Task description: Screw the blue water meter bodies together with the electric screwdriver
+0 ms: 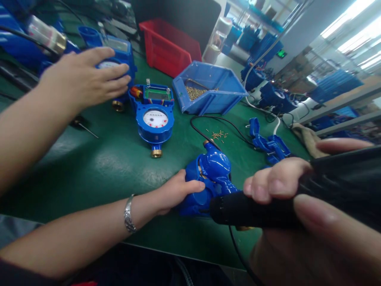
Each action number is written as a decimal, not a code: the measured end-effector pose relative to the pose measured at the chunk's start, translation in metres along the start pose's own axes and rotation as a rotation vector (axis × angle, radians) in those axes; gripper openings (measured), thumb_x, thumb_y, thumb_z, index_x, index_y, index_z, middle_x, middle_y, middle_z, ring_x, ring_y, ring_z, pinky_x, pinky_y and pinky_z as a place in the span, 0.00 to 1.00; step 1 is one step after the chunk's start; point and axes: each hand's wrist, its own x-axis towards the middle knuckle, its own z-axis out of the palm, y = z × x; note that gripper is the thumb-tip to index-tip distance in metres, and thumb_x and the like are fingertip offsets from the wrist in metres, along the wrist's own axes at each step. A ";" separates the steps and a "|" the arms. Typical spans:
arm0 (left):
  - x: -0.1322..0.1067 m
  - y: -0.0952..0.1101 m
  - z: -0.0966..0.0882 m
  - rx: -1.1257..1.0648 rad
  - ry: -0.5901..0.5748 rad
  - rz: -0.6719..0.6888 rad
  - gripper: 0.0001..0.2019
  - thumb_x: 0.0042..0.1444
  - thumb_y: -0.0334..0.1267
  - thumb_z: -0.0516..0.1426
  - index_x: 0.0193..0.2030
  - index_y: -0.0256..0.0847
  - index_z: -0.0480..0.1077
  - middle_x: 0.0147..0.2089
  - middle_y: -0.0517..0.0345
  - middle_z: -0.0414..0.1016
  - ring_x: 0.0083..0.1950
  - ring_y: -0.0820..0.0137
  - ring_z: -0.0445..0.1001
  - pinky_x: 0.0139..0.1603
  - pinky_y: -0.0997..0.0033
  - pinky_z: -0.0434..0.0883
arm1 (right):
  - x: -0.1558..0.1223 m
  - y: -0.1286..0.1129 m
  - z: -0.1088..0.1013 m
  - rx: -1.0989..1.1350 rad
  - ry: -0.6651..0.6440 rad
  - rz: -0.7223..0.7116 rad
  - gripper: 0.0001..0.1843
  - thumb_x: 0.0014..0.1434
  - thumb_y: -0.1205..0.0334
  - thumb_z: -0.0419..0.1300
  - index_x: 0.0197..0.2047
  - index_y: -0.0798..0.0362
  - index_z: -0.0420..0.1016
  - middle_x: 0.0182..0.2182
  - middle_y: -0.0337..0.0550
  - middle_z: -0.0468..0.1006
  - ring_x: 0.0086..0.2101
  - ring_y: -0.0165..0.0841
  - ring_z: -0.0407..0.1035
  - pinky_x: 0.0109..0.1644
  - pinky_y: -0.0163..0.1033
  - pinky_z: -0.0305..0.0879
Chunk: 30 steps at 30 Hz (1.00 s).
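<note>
My left hand (175,190), with a silver bracelet at the wrist, grips a blue water meter (216,162) lying tipped over on the green table, its thumb on the housing. In my right hand (279,179) is a black electric screwdriver (256,209). Its nose points left at the lower part of the housing; I cannot make out whether the bit touches a screw. Beyond my left hand stands another water meter (155,118), dial up, its upper compartment showing a circuit board with a display and wires. Small brass screws (219,135) lie scattered near the held meter.
Another person's hand (86,75) rests on a further blue meter (120,45) at upper left. A blue bin (229,101) of brass screws stands beside a red bin (171,47). Blue plastic parts (268,143), black cables and a thin screwdriver (86,128) lie on the table (119,163).
</note>
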 end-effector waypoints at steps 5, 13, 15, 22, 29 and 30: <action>0.000 -0.001 0.005 0.004 0.028 0.033 0.27 0.40 0.40 0.61 0.49 0.35 0.65 0.47 0.47 0.76 0.48 0.57 0.74 0.49 0.59 0.68 | -0.008 0.027 -0.002 0.155 0.000 -0.019 0.15 0.54 0.68 0.60 0.45 0.49 0.66 0.25 0.36 0.70 0.26 0.28 0.66 0.32 0.38 0.68; 0.002 -0.006 0.003 -0.039 0.022 0.044 0.28 0.41 0.40 0.61 0.51 0.34 0.64 0.48 0.46 0.75 0.48 0.57 0.73 0.51 0.58 0.67 | -0.006 0.029 0.002 0.143 -0.017 -0.013 0.13 0.55 0.67 0.60 0.44 0.50 0.65 0.24 0.34 0.69 0.25 0.27 0.66 0.30 0.36 0.67; 0.003 -0.006 0.003 -0.049 0.014 0.043 0.29 0.41 0.40 0.61 0.51 0.34 0.63 0.48 0.44 0.74 0.48 0.56 0.73 0.51 0.57 0.67 | -0.006 0.031 0.001 0.139 -0.025 -0.009 0.14 0.55 0.67 0.60 0.45 0.50 0.64 0.24 0.34 0.69 0.24 0.27 0.66 0.30 0.36 0.67; 0.003 -0.001 0.003 -0.004 0.015 -0.018 0.30 0.42 0.41 0.61 0.53 0.33 0.62 0.51 0.43 0.73 0.50 0.55 0.72 0.51 0.58 0.67 | -0.007 0.034 0.002 0.135 0.002 -0.030 0.16 0.54 0.67 0.60 0.46 0.50 0.64 0.24 0.34 0.70 0.25 0.29 0.66 0.30 0.37 0.67; -0.005 0.029 -0.009 0.894 0.254 0.261 0.30 0.50 0.56 0.55 0.52 0.32 0.68 0.53 0.37 0.71 0.54 0.49 0.69 0.53 0.56 0.65 | -0.009 0.031 0.001 0.156 -0.001 -0.018 0.20 0.51 0.68 0.60 0.48 0.48 0.64 0.24 0.34 0.71 0.25 0.30 0.67 0.32 0.40 0.66; -0.006 0.038 -0.006 1.069 0.398 0.374 0.30 0.52 0.55 0.55 0.53 0.32 0.68 0.53 0.37 0.71 0.55 0.49 0.68 0.54 0.55 0.64 | -0.009 0.031 0.000 0.156 -0.008 -0.013 0.20 0.51 0.68 0.60 0.48 0.48 0.64 0.24 0.34 0.71 0.25 0.31 0.67 0.32 0.41 0.66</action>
